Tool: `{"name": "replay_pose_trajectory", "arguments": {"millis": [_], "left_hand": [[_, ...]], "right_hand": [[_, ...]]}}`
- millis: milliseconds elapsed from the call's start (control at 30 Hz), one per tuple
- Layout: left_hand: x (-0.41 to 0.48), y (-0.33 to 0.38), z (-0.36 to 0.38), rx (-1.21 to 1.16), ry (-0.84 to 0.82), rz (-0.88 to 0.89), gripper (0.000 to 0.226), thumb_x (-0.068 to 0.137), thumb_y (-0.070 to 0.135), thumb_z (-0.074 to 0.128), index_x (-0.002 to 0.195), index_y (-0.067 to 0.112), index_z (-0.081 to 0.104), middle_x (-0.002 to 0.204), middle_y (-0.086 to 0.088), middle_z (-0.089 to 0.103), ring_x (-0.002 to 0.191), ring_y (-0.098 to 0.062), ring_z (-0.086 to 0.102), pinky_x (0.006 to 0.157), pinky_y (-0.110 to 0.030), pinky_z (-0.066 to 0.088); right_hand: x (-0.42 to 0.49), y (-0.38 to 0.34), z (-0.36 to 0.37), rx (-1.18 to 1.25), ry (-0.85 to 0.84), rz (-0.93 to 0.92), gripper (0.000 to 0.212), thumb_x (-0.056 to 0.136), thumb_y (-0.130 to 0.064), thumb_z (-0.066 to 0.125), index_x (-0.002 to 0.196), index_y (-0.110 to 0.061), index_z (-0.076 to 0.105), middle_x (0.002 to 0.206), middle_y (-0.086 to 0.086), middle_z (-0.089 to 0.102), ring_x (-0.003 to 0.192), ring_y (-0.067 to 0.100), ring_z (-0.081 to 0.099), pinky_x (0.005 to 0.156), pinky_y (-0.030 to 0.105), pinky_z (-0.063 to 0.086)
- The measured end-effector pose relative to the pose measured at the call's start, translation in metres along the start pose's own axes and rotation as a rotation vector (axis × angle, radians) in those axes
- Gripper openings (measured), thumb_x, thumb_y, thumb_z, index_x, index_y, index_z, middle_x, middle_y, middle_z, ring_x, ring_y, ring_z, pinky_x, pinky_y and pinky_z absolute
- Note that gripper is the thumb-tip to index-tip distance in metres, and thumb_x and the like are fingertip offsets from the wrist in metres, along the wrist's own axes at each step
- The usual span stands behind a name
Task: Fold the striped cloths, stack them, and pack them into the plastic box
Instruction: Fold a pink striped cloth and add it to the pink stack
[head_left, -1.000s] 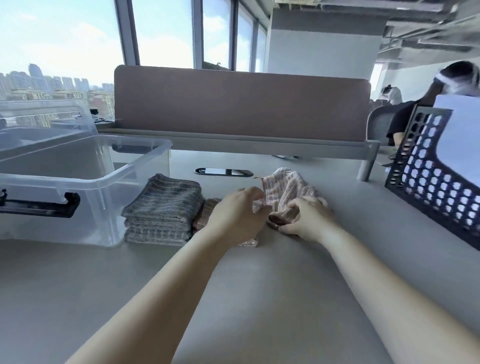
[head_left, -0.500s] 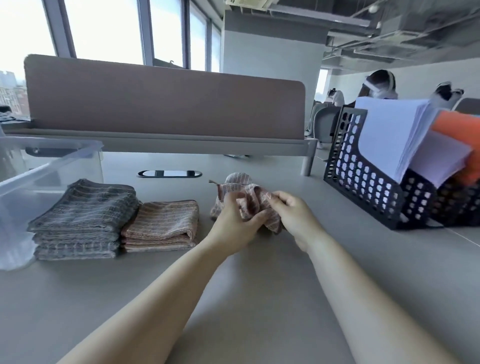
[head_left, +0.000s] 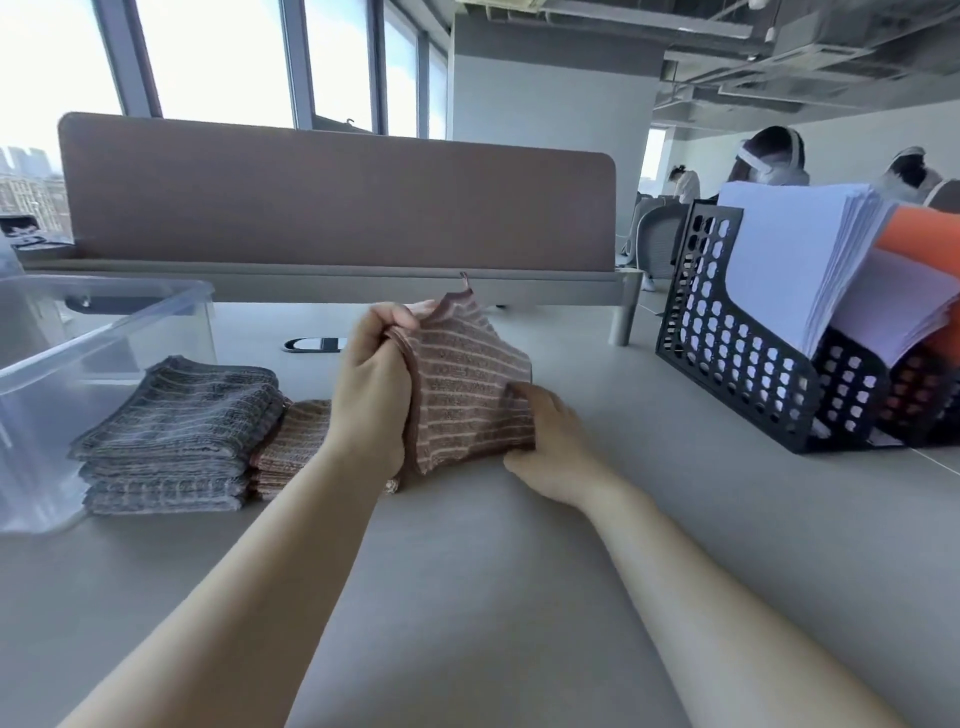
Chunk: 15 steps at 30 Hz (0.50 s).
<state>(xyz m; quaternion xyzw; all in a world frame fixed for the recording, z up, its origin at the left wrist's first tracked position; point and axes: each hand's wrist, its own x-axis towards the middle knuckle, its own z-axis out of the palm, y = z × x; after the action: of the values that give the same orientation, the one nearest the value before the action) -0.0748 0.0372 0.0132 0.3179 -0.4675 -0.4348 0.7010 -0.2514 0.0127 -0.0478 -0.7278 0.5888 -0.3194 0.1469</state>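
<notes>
Currently I hold a brown and pink striped cloth (head_left: 467, 395) upright above the table (head_left: 493, 597), stretched between both hands. My left hand (head_left: 371, 395) grips its left edge, fingers curled round the fabric and the thumb up near the top corner. My right hand (head_left: 550, 447) is lower and pinches the bottom right corner, the fingers tucked behind the cloth. A small hanging loop (head_left: 464, 280) sticks up from the top corner. I cannot tell whether the bottom edge touches the table.

Just left of my left wrist, a folded pinkish striped cloth (head_left: 296, 447) lies flat, partly hidden by my forearm. Touching its left side is a taller stack of folded grey striped cloths (head_left: 176, 431). The clear plastic box (head_left: 104, 332) stands just beside that stack, at the left edge of view, with its top open.

Bare table surface stretches in front of me and to the right. Well apart on the right stands a black perforated file holder (head_left: 748, 358) filled with white papers (head_left: 789, 249). A brown divider panel (head_left: 337, 208) runs along the far edge of the table.
</notes>
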Motion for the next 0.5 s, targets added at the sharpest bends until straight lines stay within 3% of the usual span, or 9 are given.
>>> {"name": "replay_pose_trajectory", "arguments": {"millis": [67, 133, 233, 267, 367, 433, 500], "left_hand": [[0.001, 0.007, -0.006, -0.12, 0.027, -0.035, 0.04, 0.093, -0.001, 0.033, 0.072, 0.028, 0.053, 0.075, -0.002, 0.056, 0.07, -0.023, 0.051, 0.061, -0.036, 0.041], [0.003, 0.009, -0.012, -0.222, 0.067, -0.102, 0.034, 0.096, 0.003, 0.036, 0.075, 0.027, 0.049, 0.07, 0.003, 0.053, 0.062, -0.016, 0.052, 0.058, -0.029, 0.044], [0.008, 0.002, -0.02, -0.378, 0.058, -0.239, 0.02, 0.099, 0.018, 0.04, 0.083, 0.028, 0.047, 0.08, 0.001, 0.056, 0.071, -0.016, 0.057, 0.062, -0.031, 0.051], [0.01, -0.002, -0.022, -0.441, 0.025, -0.302, 0.011, 0.099, 0.028, 0.04, 0.092, 0.026, 0.049, 0.092, -0.003, 0.057, 0.084, -0.021, 0.057, 0.067, -0.037, 0.054], [0.008, -0.011, -0.024, -0.538, -0.034, -0.447, 0.045, 0.097, 0.043, 0.037, 0.129, 0.014, 0.045, 0.125, -0.016, 0.051, 0.108, -0.03, 0.053, 0.07, -0.047, 0.056], [0.007, -0.018, -0.021, -0.552, -0.015, -0.468, 0.058, 0.096, 0.044, 0.039, 0.143, 0.009, 0.035, 0.137, -0.018, 0.047, 0.113, -0.032, 0.051, 0.069, -0.047, 0.056], [0.009, -0.019, -0.021, -0.551, 0.012, -0.49, 0.061, 0.094, 0.044, 0.043, 0.144, 0.011, 0.034, 0.134, -0.017, 0.05, 0.109, -0.031, 0.053, 0.068, -0.045, 0.058]], "right_hand": [[0.002, -0.005, 0.001, -0.019, 0.043, -0.037, 0.092, 0.067, -0.033, 0.073, 0.145, -0.029, 0.024, 0.149, -0.004, 0.031, 0.14, 0.022, 0.023, 0.114, 0.038, 0.024], [0.005, -0.007, 0.002, 0.002, 0.064, -0.012, 0.119, 0.052, -0.054, 0.081, 0.148, -0.029, 0.015, 0.153, -0.005, 0.025, 0.143, 0.021, 0.018, 0.116, 0.042, 0.021], [0.006, -0.009, 0.006, 0.164, 0.054, 0.05, 0.147, 0.032, -0.073, 0.08, 0.146, -0.035, -0.005, 0.157, -0.003, 0.018, 0.145, 0.02, 0.016, 0.117, 0.048, 0.02], [0.008, -0.006, 0.006, 0.309, 0.023, 0.068, 0.152, 0.032, -0.065, 0.086, 0.145, -0.038, -0.011, 0.156, -0.002, 0.022, 0.143, 0.018, 0.024, 0.116, 0.046, 0.024], [0.002, -0.004, 0.002, 0.539, -0.135, 0.042, 0.151, 0.047, -0.03, 0.093, 0.145, -0.034, -0.022, 0.153, -0.006, 0.029, 0.134, 0.01, 0.037, 0.111, 0.033, 0.031], [-0.001, -0.007, 0.0, 0.539, -0.147, 0.005, 0.139, 0.059, -0.013, 0.089, 0.147, -0.032, -0.017, 0.145, -0.005, 0.037, 0.13, 0.01, 0.042, 0.105, 0.027, 0.034], [0.0, -0.009, -0.001, 0.539, -0.024, -0.003, 0.119, 0.067, -0.006, 0.083, 0.147, -0.033, 0.0, 0.128, -0.002, 0.056, 0.116, 0.014, 0.056, 0.102, 0.033, 0.042]]}}
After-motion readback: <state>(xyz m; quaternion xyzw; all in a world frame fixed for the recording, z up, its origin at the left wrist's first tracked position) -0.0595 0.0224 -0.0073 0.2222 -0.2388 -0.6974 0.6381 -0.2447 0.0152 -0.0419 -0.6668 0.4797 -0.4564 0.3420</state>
